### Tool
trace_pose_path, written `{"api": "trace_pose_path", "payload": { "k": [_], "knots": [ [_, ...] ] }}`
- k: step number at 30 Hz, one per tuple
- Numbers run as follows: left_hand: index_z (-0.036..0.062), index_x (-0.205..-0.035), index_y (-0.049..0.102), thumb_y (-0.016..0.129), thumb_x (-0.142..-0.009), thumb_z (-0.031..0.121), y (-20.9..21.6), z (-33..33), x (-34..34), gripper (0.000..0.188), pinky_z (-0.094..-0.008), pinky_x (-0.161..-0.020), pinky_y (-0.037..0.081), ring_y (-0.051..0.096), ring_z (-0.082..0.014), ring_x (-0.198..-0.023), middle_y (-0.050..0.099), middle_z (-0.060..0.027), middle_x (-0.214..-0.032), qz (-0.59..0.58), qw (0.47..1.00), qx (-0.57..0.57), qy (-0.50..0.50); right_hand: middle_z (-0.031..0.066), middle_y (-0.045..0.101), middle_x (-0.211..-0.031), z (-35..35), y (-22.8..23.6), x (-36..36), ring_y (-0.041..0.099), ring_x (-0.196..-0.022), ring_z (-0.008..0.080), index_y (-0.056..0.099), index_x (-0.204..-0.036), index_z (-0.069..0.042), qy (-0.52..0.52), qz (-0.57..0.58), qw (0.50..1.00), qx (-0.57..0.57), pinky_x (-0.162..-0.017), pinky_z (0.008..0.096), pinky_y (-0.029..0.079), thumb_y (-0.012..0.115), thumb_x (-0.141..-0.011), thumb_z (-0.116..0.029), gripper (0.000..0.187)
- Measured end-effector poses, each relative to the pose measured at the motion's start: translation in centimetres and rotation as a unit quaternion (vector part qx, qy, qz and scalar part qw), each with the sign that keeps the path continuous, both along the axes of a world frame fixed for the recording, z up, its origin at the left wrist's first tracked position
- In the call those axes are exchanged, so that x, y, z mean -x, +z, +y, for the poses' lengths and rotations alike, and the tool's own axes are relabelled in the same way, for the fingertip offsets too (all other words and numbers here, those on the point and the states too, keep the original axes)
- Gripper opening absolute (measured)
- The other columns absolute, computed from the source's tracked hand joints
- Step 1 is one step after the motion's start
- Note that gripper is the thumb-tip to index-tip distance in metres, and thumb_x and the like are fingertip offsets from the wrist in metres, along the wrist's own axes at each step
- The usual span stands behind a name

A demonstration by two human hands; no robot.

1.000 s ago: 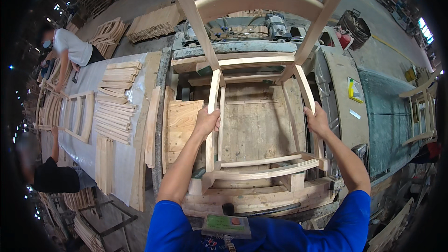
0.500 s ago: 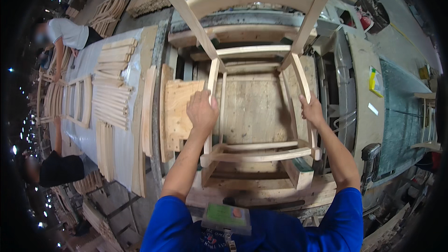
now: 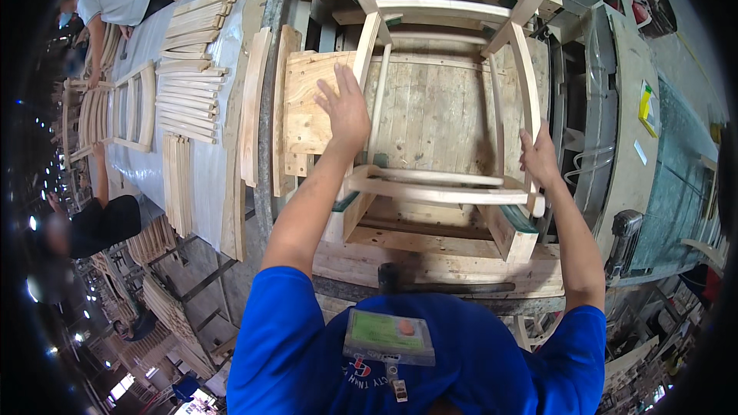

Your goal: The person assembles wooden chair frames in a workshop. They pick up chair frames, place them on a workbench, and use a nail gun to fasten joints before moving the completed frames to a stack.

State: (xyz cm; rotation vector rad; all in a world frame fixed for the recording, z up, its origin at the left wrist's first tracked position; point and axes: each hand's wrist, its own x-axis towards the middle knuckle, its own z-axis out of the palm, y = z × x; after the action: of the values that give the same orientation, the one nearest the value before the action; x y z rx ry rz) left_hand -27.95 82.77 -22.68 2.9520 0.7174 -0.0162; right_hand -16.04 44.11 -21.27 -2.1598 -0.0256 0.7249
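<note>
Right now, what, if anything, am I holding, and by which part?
Your right hand appears to hold the chair frame by its right side rail; your left hand is open beside the left side rail.

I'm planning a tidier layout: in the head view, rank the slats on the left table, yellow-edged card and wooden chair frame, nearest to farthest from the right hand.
1. Wooden chair frame: against the right hand.
2. Yellow-edged card: farther out, to the right.
3. Slats: on the left table.
</note>
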Motion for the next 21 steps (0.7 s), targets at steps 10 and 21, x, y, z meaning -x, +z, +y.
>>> {"api": "trace_pose_path", "payload": {
  "k": [10, 21],
  "knots": [
    [-0.0094, -0.160, 0.016, 0.064, -0.082, -0.002, -0.4, -0.3, 1.1, 0.092, -0.0866, -0.108, 0.020, 0.017, -0.0729, -0.143, 0.012, -0.0286, -0.170, 0.042, 0.999, -0.022, 0.011, 0.0067, 0.055, -0.079, -0.8, -0.7, 1.6, 0.057, -0.053, 0.0141, 0.035, -0.138, -0.007, -0.030, 0.055, 0.996, -0.060, -0.045, 0.0321, 0.051, 0.056, -0.108, -0.025, 0.041],
    [-0.0070, -0.161, 0.015, 0.066, -0.083, -0.003, -0.4, -0.2, 1.0, 0.093, -0.0846, -0.111, 0.017, 0.011, -0.0680, -0.148, 0.008, -0.0275, -0.171, 0.077, 0.996, -0.003, 0.044, 0.0083, 0.057, -0.089, -1.3, -2.0, 1.8, 0.055, -0.053, 0.0129, 0.034, -0.145, -0.009, -0.093, 0.144, 0.966, -0.194, -0.046, 0.0279, 0.048, 0.062, -0.106, -0.033, 0.053]
  ]
}}
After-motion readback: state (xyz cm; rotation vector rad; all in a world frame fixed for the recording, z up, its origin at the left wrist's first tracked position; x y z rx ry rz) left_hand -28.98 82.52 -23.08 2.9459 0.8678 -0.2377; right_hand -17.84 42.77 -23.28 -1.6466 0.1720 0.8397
